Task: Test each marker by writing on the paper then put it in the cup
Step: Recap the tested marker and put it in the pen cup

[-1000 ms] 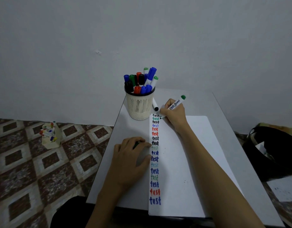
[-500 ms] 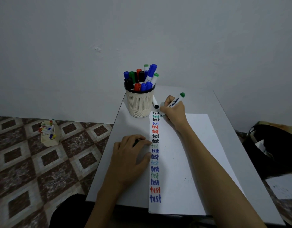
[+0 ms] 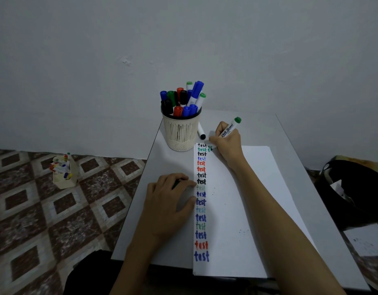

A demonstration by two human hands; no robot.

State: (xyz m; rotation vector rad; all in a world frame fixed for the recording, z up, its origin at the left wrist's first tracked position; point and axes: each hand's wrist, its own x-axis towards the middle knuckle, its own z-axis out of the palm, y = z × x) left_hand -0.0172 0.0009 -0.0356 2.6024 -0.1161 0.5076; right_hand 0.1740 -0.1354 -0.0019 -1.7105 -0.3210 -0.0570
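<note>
Head view: the green marker (image 3: 229, 129) is gripped by the right hand (image 3: 226, 145), fingers curled round it, tip down on the paper (image 3: 247, 209) for writing, beside the cup (image 3: 180, 135) near the tabletop's (image 3: 269, 133) far edge; the paper is steadied by the left hand (image 3: 168, 201), fingers curled over a dark cap (image 3: 176, 184).

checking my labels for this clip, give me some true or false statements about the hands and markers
1. The right hand holds a green-ended marker at the top of the paper. True.
2. The cup is empty. False: it is full of capped markers.
3. The left hand is raised in the air. False: it rests by the paper's left edge, fingers curled over a small dark object.
4. A black-ended marker lies beside the cup. True.
5. The written words are all blue. False: black, green and red ones too.
</note>
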